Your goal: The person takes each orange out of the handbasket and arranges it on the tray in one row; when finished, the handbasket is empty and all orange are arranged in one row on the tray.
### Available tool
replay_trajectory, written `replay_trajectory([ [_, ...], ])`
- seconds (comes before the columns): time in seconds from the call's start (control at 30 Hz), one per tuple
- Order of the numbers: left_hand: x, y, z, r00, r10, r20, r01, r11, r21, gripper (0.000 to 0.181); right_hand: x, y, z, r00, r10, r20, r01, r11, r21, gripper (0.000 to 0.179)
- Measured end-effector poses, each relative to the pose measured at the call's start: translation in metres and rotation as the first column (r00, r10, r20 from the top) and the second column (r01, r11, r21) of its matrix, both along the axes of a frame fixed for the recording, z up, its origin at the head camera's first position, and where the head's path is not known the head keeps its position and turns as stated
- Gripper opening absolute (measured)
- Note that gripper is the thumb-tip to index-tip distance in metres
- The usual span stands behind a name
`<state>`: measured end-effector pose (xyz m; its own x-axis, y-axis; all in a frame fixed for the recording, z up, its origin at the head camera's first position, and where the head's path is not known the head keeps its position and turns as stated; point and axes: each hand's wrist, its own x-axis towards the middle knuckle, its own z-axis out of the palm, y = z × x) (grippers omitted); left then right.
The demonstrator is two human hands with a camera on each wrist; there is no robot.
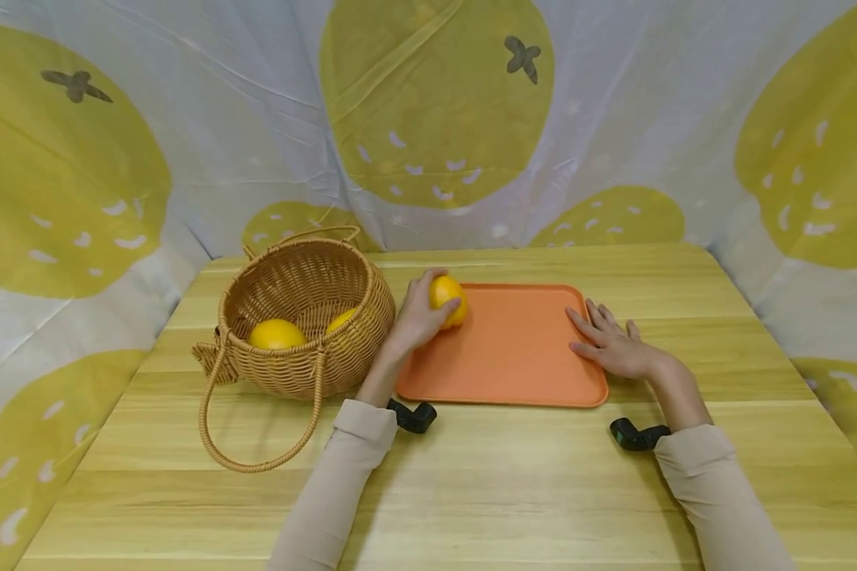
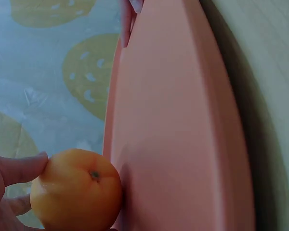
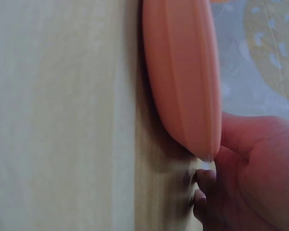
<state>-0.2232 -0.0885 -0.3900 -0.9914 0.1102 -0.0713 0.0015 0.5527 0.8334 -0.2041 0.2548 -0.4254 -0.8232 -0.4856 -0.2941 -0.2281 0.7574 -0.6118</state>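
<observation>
In the head view my left hand [image 1: 416, 314] grips an orange [image 1: 448, 300] at the left end of the coral tray [image 1: 507, 341]. Up close in the left wrist view, the orange [image 2: 79, 192] shows its stem end, with thumb and fingers around its side. On the tray's right rim rests my right hand [image 1: 617, 349], its fingers spread and fairly straight. The thumb lies over the tray's edge in the right wrist view, while other fingers reach down outside the rim toward the table. The wicker basket [image 1: 350, 357], left of my left hand, contains an orange [image 1: 277, 334] and a second, partly hidden orange [image 1: 340, 319].
The basket's front handle [image 1: 257, 468] hangs down over the wooden table [image 1: 500, 492]. Black wrist devices [image 1: 413, 416] sit by both wrists. A fruit-print cloth [image 1: 257, 119] hangs behind the table and at its sides.
</observation>
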Motion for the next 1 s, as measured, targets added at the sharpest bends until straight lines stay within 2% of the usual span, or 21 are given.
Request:
replay_trajectory([
  [0.13, 0.000, -0.006, 0.002, 0.999, -0.047, 0.009, 0.048, 0.997, -0.065, 0.060, 0.001, 0.000, -0.001, 1.000, -0.004, -0.004, 0.004, 1.000, 0.003, 0.072],
  [0.3, 0.002, -0.007, 0.004, 0.996, -0.085, -0.016, 0.083, 0.988, -0.128, 0.060, 0.001, -0.002, 0.000, 1.000, -0.007, -0.007, 0.008, 1.000, 0.016, 0.071],
  [0.5, 0.005, -0.004, 0.006, 0.997, -0.062, -0.049, 0.049, 0.971, -0.233, 0.049, 0.001, 0.002, -0.003, 1.000, -0.003, -0.010, 0.003, 0.999, -0.033, 0.075],
  [0.63, 0.005, -0.004, 0.005, 0.997, -0.053, -0.062, 0.038, 0.973, -0.226, 0.048, -0.002, 0.005, -0.008, 1.000, 0.002, -0.031, -0.004, 0.997, -0.072, 0.077],
  [0.77, 0.005, -0.004, 0.005, 0.994, -0.086, -0.067, 0.065, 0.963, -0.262, 0.048, -0.003, 0.005, -0.010, 0.999, 0.003, -0.032, -0.005, 0.998, -0.067, 0.077],
  [0.83, 0.006, -0.004, 0.006, 0.993, -0.109, -0.050, 0.089, 0.949, -0.301, 0.050, -0.002, 0.003, -0.007, 1.000, 0.002, -0.023, -0.003, 0.999, -0.054, 0.076],
  [1.0, 0.011, -0.005, 0.016, 0.982, -0.180, 0.065, 0.191, 0.907, -0.376, 0.067, 0.001, 0.000, 0.002, 1.000, -0.004, -0.010, 0.004, 1.000, -0.002, 0.073],
])
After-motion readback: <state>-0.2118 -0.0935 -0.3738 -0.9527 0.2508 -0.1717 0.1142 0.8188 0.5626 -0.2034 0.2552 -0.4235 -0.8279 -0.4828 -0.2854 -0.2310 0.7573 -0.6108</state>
